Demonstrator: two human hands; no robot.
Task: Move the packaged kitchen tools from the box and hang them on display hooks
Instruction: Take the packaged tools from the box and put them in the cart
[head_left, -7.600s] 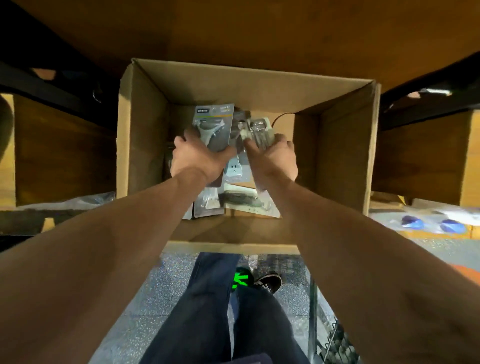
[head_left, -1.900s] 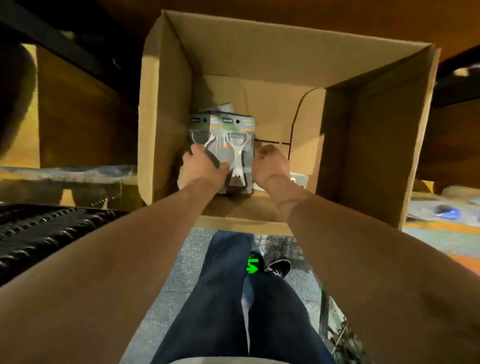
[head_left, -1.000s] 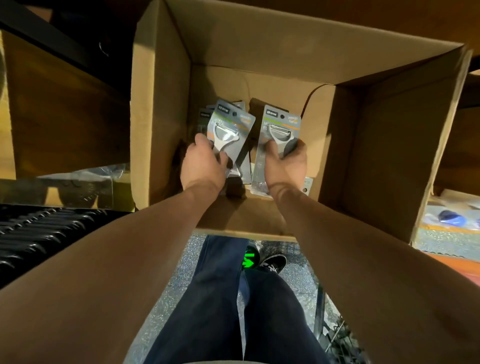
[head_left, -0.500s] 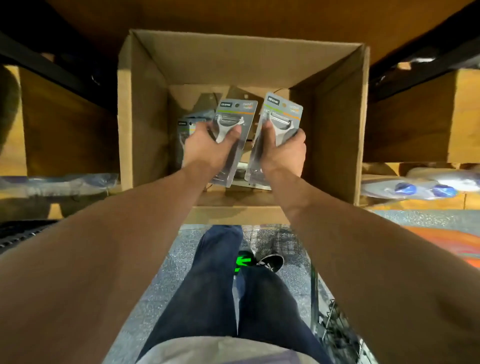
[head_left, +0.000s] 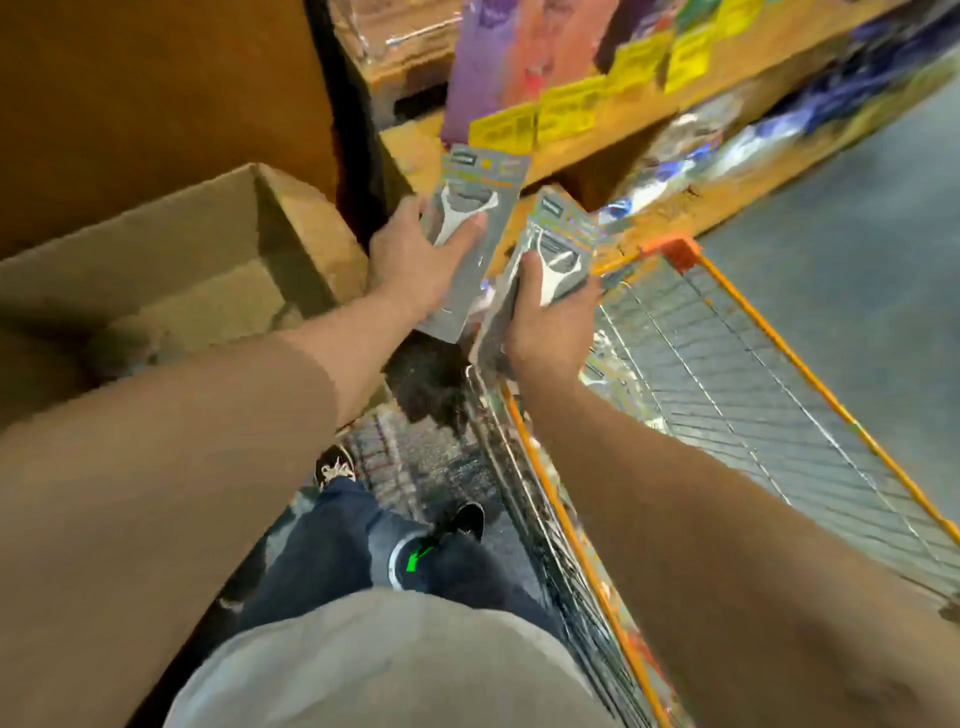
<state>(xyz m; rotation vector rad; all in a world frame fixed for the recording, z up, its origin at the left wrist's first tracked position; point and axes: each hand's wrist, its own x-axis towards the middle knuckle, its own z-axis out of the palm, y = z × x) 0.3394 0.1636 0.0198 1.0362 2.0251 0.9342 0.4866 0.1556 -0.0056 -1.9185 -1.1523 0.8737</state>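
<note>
Centre frame, right of the box (head_left: 156, 249), the left hand (head_left: 410, 265) grips one peeler pack (head_left: 470, 202), the right hand (head_left: 545, 322) a second pack (head_left: 563, 234), fingers wrapped round their lower halves. Light, stiff card, probably slick blister; hold low, leaving tops free for hooks.

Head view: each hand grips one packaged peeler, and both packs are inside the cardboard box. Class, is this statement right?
One detail is wrong. The left hand grips the left peeler pack and the right hand the right peeler pack, but both are outside the cardboard box, held up to its right near the wire cart, as the head view shows.
</note>
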